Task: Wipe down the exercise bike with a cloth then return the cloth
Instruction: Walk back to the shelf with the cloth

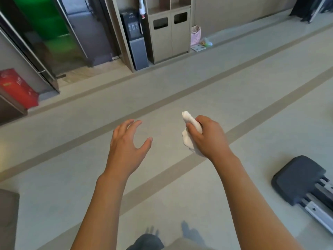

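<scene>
— Right hand first: what's it doing?

— Its fingers are curled round a white cloth, bunched up, with one end poking out above the thumb and the other hanging below the palm. Both arms are held out over the floor.

— And the left hand?

— Nothing in it. Fingers spread and loosely bent, thumb out to the side, palm facing down. It sits near the right one, not touching it or the cloth.

— Any sign of the exercise bike?

— Only a dark padded part on metal rails at the lower right edge; I can't tell which machine it belongs to. It lies well apart from the cloth.

— What's further back?

— A beige cabinet with two slotted doors against the far wall, a dark water dispenser just left of it, and a pink bag on the floor to its right. A red box sits at the left edge.
</scene>
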The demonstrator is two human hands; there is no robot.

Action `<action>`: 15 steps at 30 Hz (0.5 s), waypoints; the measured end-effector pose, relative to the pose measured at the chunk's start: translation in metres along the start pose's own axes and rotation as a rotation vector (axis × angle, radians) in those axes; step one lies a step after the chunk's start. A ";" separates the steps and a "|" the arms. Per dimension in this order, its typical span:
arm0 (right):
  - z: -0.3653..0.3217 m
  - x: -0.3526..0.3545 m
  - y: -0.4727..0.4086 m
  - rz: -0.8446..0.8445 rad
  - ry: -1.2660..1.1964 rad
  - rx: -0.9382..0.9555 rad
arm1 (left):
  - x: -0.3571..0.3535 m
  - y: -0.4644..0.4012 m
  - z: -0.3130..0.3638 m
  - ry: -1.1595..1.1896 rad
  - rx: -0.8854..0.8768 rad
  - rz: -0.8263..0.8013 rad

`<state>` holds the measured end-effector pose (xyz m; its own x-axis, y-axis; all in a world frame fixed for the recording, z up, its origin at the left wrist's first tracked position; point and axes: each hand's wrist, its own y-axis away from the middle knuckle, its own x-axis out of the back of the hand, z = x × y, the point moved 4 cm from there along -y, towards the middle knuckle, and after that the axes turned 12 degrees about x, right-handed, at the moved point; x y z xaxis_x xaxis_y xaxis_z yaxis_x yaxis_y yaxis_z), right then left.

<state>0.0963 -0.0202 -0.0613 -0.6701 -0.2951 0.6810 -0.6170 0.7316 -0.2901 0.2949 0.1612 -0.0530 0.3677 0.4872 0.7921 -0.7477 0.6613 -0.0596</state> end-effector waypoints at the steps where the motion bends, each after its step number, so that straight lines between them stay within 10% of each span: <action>1: 0.001 -0.004 -0.008 -0.002 -0.005 0.007 | 0.000 -0.009 -0.001 -0.003 0.002 0.002; 15: -0.048 -0.120 -0.170 0.023 -0.021 0.034 | 0.046 -0.191 -0.076 0.008 -0.038 0.049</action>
<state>0.3018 -0.0794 -0.0615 -0.6927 -0.2913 0.6598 -0.6147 0.7169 -0.3288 0.4966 0.1009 -0.0519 0.3361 0.5240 0.7826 -0.7434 0.6578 -0.1211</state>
